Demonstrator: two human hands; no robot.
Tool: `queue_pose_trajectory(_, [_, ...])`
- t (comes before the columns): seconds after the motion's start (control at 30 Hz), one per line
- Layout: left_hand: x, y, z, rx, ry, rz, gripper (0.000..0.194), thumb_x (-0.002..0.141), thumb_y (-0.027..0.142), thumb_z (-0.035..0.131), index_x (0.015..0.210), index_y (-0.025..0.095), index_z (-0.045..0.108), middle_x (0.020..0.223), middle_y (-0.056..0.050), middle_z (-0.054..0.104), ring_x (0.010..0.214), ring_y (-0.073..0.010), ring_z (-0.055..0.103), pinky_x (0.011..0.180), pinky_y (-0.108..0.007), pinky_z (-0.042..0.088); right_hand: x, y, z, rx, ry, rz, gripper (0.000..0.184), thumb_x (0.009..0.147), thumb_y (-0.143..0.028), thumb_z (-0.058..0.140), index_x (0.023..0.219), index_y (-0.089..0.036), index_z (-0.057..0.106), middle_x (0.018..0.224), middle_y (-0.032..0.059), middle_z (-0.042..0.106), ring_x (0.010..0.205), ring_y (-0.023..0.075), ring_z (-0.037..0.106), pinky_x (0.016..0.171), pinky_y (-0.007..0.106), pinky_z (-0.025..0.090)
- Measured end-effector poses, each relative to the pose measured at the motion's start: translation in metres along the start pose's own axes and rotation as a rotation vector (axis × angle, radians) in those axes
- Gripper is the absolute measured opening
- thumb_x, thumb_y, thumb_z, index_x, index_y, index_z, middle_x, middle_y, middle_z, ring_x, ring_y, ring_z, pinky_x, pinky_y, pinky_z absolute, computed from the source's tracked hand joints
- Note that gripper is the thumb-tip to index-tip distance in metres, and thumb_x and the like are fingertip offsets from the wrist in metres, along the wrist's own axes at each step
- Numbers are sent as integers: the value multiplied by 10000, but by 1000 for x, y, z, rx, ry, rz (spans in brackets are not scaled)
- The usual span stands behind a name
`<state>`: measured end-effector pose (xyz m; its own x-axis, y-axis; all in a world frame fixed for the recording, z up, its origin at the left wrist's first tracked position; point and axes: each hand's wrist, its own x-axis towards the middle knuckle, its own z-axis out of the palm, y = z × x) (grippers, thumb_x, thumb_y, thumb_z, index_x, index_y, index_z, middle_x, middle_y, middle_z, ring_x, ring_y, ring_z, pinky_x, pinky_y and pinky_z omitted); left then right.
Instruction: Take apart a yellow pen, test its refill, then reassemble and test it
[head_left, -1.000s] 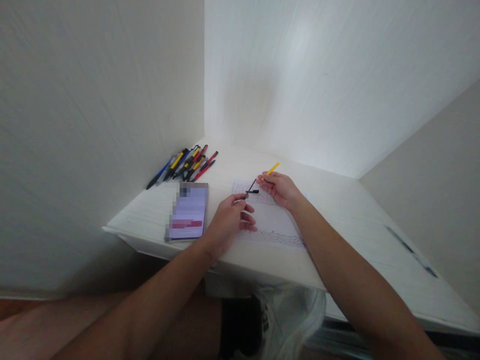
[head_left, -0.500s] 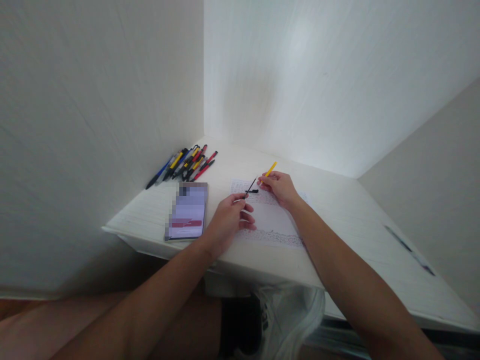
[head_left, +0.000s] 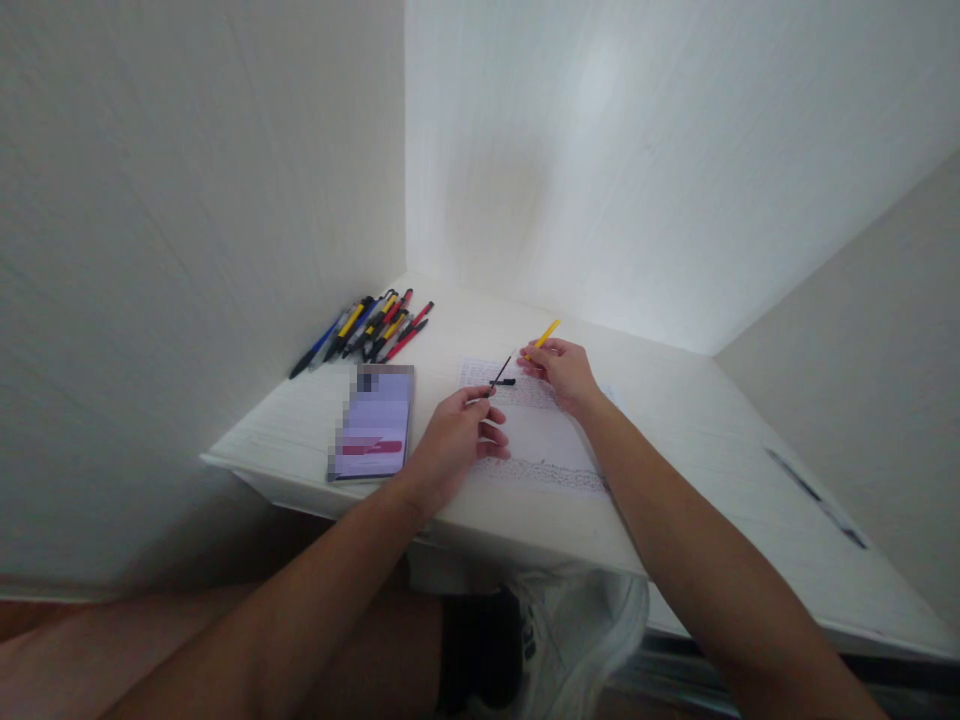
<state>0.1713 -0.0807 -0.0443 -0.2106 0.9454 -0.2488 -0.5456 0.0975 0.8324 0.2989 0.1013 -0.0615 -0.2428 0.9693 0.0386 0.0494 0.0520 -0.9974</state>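
Observation:
Between the thumb and forefinger of my left hand (head_left: 461, 430) is a thin black pen refill (head_left: 501, 373), tilted up to the right; its other fingers are loosely spread. My right hand (head_left: 561, 372) pinches a yellow pen barrel (head_left: 547, 333), its far end pointing up and right. A small gap separates the refill's upper tip from the fingers of my right hand. Below both hands lies a sheet of paper (head_left: 536, 432) with rows of handwriting. A short black pen part (head_left: 507, 382), perhaps a cap, rests on the sheet beside the refill.
Several pens (head_left: 375, 325) in black, yellow, red and blue lie in a pile at the back left. A phone (head_left: 375, 420) with a lit screen is left of my left hand. White walls enclose the desk (head_left: 697, 470), which has a dark slot (head_left: 816, 495) at right.
My right hand has shifted slightly up and right with the yellow barrel, away from the refill's tip. My left hand and the refill stay almost in place.

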Motion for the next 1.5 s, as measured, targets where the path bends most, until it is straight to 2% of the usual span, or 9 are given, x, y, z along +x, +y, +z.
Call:
queue_pose_trajectory(0.17, [0,0,0,21,-5,3,282,918,52,478,1189,75,552,783,-25,585,490,-116,566,440,-259,496,9,5,-15,-616,82,-224,193,807,-277,706,941,-146,755,897,119,754,808,224,688,780,391,530])
queue_pose_trajectory(0.3, [0,1,1,19,10,-13,270,937,59,455,1190,74,548,770,-22,583,476,-113,558,431,-255,494,10,3,-24,-958,17,-391,230,858,-233,626,999,-170,796,955,123,768,887,249,679,874,415,490])
queue_pose_trajectory(0.63, [0,0,1,13,-6,4,263,943,47,468,1194,66,542,777,-21,577,481,-108,556,423,-245,495,8,2,-24,-1054,-144,-429,267,854,-209,595,975,-186,831,976,133,764,891,260,662,830,390,472])
queue_pose_trajectory(0.97, [-1,2,1,20,-5,-2,271,944,34,455,1201,56,539,775,-25,579,483,-112,557,428,-252,494,8,1,-22,-1093,-154,-399,292,870,-202,586,1048,-174,815,998,140,759,861,240,653,818,381,474])
queue_pose_trajectory(1.07, [0,1,1,12,-11,4,260,949,42,455,1193,62,542,773,-25,584,485,-112,561,431,-248,495,7,-6,-18,-999,-83,-457,242,889,-273,608,965,-173,815,987,133,745,856,233,628,817,387,460])
queue_pose_trajectory(1.13, [1,1,1,6,-12,0,257,951,47,454,1190,68,546,771,-23,584,480,-111,560,426,-246,491,2,-13,-13,-783,-90,-438,267,908,-374,613,895,-184,800,909,103,730,813,212,601,770,368,449])
queue_pose_trajectory(1.23, [0,1,1,5,-7,-5,251,955,55,454,1187,72,549,767,-23,585,475,-111,558,424,-247,492,-11,-25,-2,-365,-285,-242,405,915,-548,590,876,-188,769,767,62,661,655,158,512,626,328,391])
queue_pose_trajectory(1.33, [1,-1,0,7,-18,17,254,951,52,457,1186,72,551,771,-24,586,484,-113,564,428,-246,494,-27,-32,10,-164,-526,-52,364,837,-539,696,837,-178,742,702,35,599,599,129,457,577,312,339])
queue_pose_trajectory(1.5, [2,-3,-1,3,-41,23,260,941,52,468,1185,80,552,776,-20,581,482,-116,564,415,-245,484,-38,-31,21,-54,-607,80,296,726,-436,806,737,-172,671,684,23,604,615,120,473,589,295,357])
